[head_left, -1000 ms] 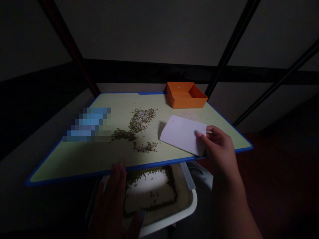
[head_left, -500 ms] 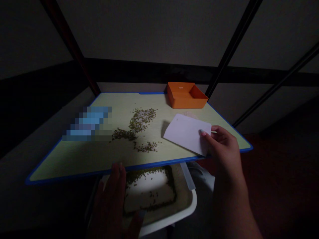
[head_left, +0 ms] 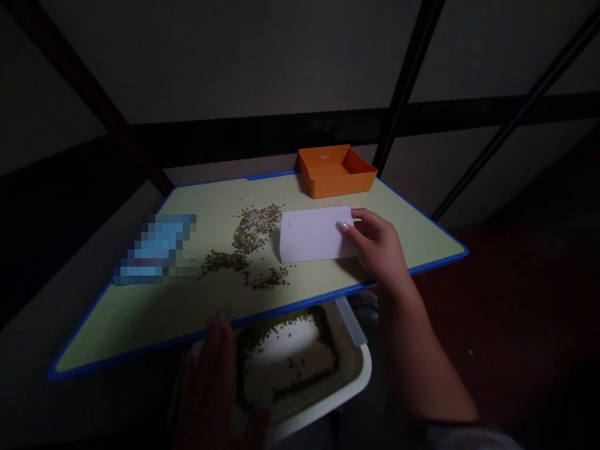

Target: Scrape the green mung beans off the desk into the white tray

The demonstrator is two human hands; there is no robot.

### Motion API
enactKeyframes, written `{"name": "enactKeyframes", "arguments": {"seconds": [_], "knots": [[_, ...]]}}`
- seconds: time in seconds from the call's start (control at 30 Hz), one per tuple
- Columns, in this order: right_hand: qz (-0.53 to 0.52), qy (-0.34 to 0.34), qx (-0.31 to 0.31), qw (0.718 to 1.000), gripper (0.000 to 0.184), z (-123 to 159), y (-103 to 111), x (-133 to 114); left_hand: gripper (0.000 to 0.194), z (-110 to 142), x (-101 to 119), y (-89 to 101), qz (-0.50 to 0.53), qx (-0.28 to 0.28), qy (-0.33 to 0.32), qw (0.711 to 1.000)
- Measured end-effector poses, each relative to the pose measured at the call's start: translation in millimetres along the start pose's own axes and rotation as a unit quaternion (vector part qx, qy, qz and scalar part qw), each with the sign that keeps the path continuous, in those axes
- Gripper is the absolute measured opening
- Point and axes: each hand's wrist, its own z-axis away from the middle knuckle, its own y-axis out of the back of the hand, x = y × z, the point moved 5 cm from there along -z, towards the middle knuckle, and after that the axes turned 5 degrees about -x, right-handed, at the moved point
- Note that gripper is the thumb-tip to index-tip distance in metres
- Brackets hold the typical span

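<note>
My right hand (head_left: 377,244) pinches a flat white scraper (head_left: 314,234) with a small corner hole, thumb on its face and fingers behind. It is tilted over the pale board (head_left: 403,222); whether its lower edge touches cannot be told. Just left of it lie scattered small greenish-brown grains (head_left: 255,228), with whitish bits among them. In shadow, my left hand (head_left: 210,375) rests over the left side of a white tub (head_left: 363,375), fingers stretched and thumb apart. More of the dark grains line the edges of the tub's floor.
An orange open box (head_left: 337,175) stands at the board's back edge. On the left of the board lies a blurred-out blue object (head_left: 157,247). The board has a blue rim and overhangs the tub. Wall panels rise behind it.
My right hand has moved the scraper left, closer to the grains, and levelled and raised it more upright. My left hand stays over the tub. The view has shifted and turned slightly.
</note>
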Motion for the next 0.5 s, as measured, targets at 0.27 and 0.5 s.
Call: {"name": "enactKeyframes", "arguments": {"seconds": [0.27,0.5], "knots": [[0.048,0.02,0.021,0.998,0.014,-1,0,13,0.073,1,-25,-1.2,-0.025,-0.063,-0.05,0.996],[0.073,0.014,0.031,0.997,0.016,-2,5,12,0.07,1,-22,1.7,-0.021,-0.043,-0.025,0.999]]}}
